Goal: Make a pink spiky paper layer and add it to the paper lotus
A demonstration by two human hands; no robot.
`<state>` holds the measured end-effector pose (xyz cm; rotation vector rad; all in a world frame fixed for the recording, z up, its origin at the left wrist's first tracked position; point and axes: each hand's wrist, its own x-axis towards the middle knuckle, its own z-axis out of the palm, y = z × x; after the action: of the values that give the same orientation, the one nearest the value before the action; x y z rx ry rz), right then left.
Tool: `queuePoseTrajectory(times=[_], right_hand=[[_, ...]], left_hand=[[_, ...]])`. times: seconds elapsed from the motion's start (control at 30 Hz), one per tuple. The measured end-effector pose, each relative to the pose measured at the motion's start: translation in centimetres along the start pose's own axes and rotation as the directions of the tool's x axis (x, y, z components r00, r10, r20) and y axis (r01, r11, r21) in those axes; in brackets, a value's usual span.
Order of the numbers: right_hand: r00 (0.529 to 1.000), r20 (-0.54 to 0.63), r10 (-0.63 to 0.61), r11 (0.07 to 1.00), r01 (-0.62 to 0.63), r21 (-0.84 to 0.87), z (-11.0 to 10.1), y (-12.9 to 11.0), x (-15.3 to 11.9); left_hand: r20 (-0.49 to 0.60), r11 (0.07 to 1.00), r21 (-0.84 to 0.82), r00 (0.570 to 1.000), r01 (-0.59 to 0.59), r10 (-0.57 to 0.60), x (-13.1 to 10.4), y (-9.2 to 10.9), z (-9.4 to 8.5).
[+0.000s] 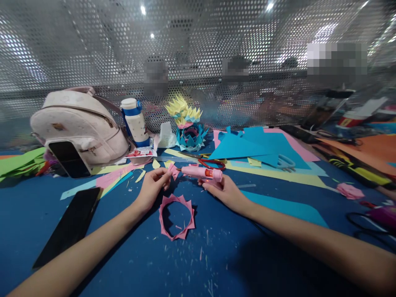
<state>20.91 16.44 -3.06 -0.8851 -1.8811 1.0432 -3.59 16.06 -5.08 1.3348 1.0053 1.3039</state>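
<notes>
Between the thumb and fingers of my left hand (154, 185) is a small folded pink paper piece (174, 170). My right hand (229, 194) grips a pink hot glue gun (201, 172), its nozzle pointing left at the paper piece; whether the tip touches it I cannot tell. An orange light glows on the gun's body. Just below both hands, a ring of folded pink paper points (162, 206) lies on the blue table (173, 272). Behind the gun lie scissors with red handles (213, 163).
A pale backpack (77, 119), a phone (69, 159), a black tablet-like slab (71, 222) and a bottle (135, 123) stand or lie left. Folded paper flowers (192, 140) stand at the back. Blue paper sheets (262, 144) and a yellow-black tool (355, 169) lie right.
</notes>
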Motion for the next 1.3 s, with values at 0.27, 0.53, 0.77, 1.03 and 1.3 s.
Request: queuePoseTrajectory(times=[0.27,0.53,0.77,1.03,1.3], right_hand=[[0.999,-0.005,0.042,0.999,-0.042,0.015,0.0,-0.1,0.0],[0.991,0.020,0.135,0.988,-0.136,0.069,0.1,0.3,-0.1],[0.994,0.029,0.107,0.994,-0.108,0.033,0.0,0.6,-0.1],[0.992,0.033,0.121,0.992,-0.122,0.013,-0.1,0.5,0.0],[0.991,0.044,0.124,0.992,-0.124,0.000,-0.1,0.2,-0.1]], left_hand=[[0.036,1.000,0.001,0.999,0.021,-0.021,-0.2,0.2,0.2],[0.059,0.998,0.033,0.997,0.049,-0.050,-0.4,0.5,0.4],[0.080,0.995,0.085,0.995,0.058,-0.065,-0.5,1.0,0.7],[0.064,0.995,0.082,0.996,0.062,-0.068,-0.6,0.9,0.7],[0.046,0.996,0.060,0.996,0.067,-0.070,-0.5,1.1,0.8]])
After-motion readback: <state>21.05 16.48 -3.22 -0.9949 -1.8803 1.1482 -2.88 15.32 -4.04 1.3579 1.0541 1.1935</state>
